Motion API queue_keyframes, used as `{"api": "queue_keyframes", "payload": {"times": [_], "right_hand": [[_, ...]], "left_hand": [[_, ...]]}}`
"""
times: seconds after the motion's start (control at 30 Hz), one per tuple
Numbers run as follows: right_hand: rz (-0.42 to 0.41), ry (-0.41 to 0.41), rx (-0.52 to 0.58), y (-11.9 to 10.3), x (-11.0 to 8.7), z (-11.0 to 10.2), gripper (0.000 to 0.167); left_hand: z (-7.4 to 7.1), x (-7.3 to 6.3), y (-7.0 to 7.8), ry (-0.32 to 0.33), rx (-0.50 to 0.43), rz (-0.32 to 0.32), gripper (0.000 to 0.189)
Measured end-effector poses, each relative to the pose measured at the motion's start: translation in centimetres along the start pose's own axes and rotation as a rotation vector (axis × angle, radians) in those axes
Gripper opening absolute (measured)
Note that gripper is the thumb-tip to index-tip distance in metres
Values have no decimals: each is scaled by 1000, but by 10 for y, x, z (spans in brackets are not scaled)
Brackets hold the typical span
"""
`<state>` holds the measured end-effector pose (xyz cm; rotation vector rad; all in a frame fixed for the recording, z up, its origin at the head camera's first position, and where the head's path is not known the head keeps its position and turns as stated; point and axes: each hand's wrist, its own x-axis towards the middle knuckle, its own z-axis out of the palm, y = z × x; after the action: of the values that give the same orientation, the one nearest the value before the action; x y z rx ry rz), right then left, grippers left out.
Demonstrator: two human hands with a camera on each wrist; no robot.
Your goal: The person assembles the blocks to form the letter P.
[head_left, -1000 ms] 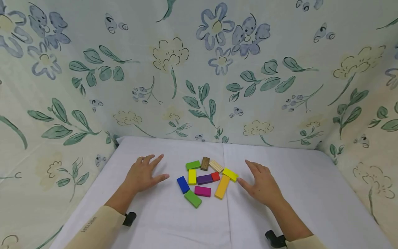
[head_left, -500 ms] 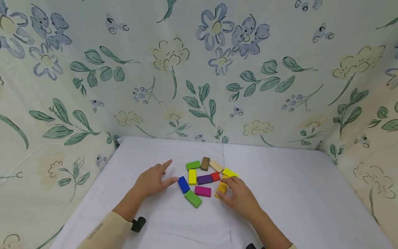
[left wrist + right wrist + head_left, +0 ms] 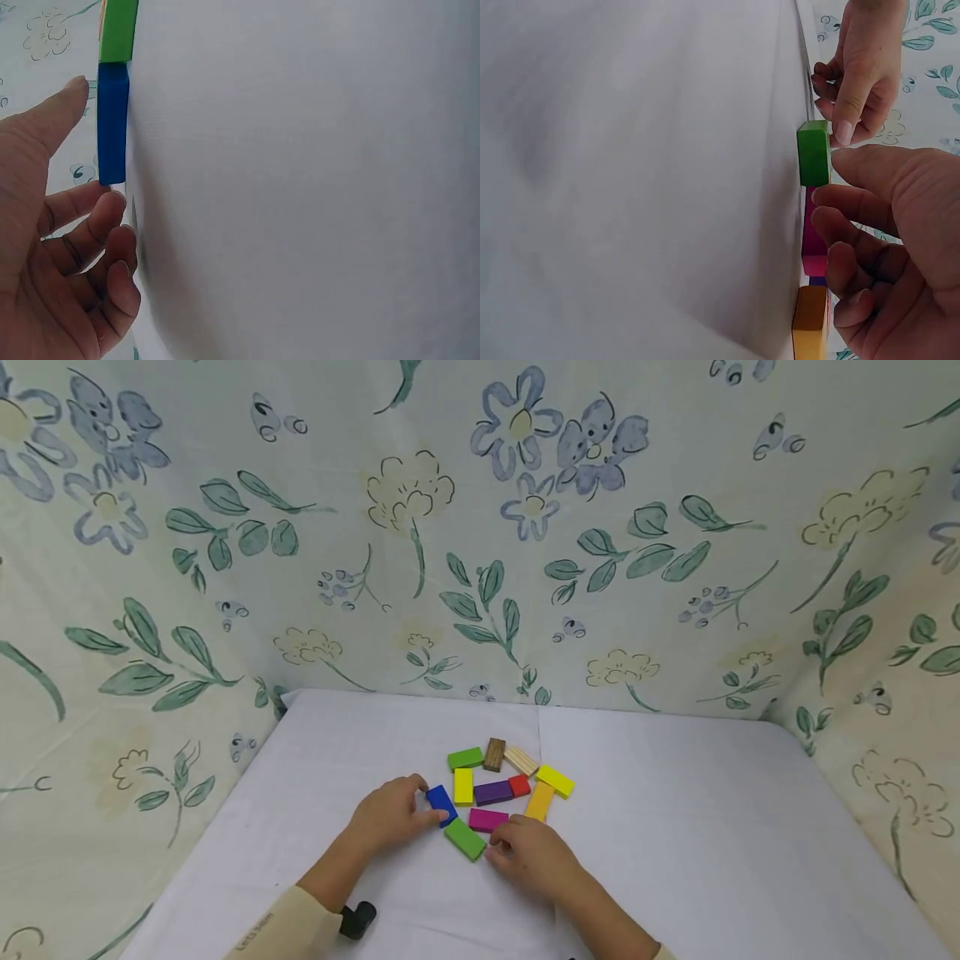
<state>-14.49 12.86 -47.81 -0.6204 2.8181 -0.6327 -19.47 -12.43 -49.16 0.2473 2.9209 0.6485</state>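
Small coloured wooden blocks lie on a white-covered table. In the head view, my left hand (image 3: 390, 814) is at the blue block (image 3: 441, 806), thumb over its near end, index finger by its far end. The left wrist view shows the thumb apart from the blue block (image 3: 112, 124) and the index finger close to its end. My right hand (image 3: 536, 856) is beside the right end of the green block (image 3: 465, 839), fingers bent and thumb near it; no firm grip shows. Its fingers partly cover the magenta block (image 3: 487, 820).
Behind lie a yellow block (image 3: 463, 787), a purple block (image 3: 492, 792), a red block (image 3: 520, 785), an orange block (image 3: 539, 802), another yellow block (image 3: 556, 781), another green block (image 3: 466, 759), a brown block (image 3: 494, 754) and a ridged pale block (image 3: 521, 761). A floral cloth (image 3: 480, 568) hangs beyond.
My left hand has moved right to the blue block. My right hand has swept left, past the orange block, to the near green block. The blocks have stayed in place.
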Motion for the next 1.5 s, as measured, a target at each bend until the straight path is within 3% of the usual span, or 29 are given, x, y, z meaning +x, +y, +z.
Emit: {"api": "queue_keyframes", "payload": {"times": [0.4, 0.7, 1.27, 1.5], "right_hand": [[1, -90, 73, -7, 9, 11, 12], [98, -62, 63, -10, 12, 9, 16], [78, -54, 4, -12, 15, 11, 31], [16, -99, 97, -15, 14, 12, 24]], "left_hand": [[1, 1, 4, -24, -64, -32, 59], [1, 5, 2, -41, -79, -3, 57], [0, 13, -6, -74, -101, 22, 56], [-2, 14, -5, -96, -81, 23, 56]]}}
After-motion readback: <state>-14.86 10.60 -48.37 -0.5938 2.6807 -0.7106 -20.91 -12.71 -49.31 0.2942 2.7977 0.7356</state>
